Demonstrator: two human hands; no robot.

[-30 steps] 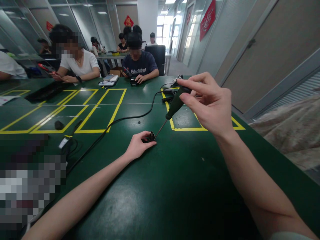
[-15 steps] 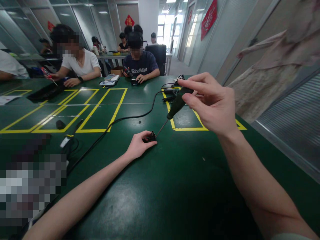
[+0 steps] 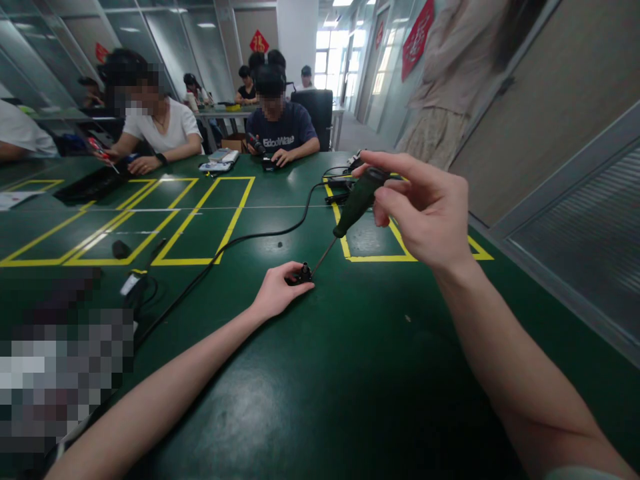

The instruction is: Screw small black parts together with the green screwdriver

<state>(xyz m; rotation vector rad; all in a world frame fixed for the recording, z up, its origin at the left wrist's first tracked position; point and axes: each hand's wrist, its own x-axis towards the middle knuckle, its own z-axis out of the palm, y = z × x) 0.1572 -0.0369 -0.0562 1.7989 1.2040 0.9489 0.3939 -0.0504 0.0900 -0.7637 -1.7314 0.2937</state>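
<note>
On the bench [image 3: 350, 393], left hand [image 3: 276, 291] pinches a small black part [image 3: 305, 273] between thumb and fingers; little to grip, so it could twist loose under a sideways push. Driver [image 3: 354, 207] slants down to the part's right side, so the tip could skid toward the left hand. Right hand [image 3: 433, 213] pinches the driver's top end, thumb and index; light hold, could wobble. Hard to see: pixelated patch [image 3: 60, 380] lower left; part mostly covered by left hand; tip probably touching it, too small to be sure.
</note>
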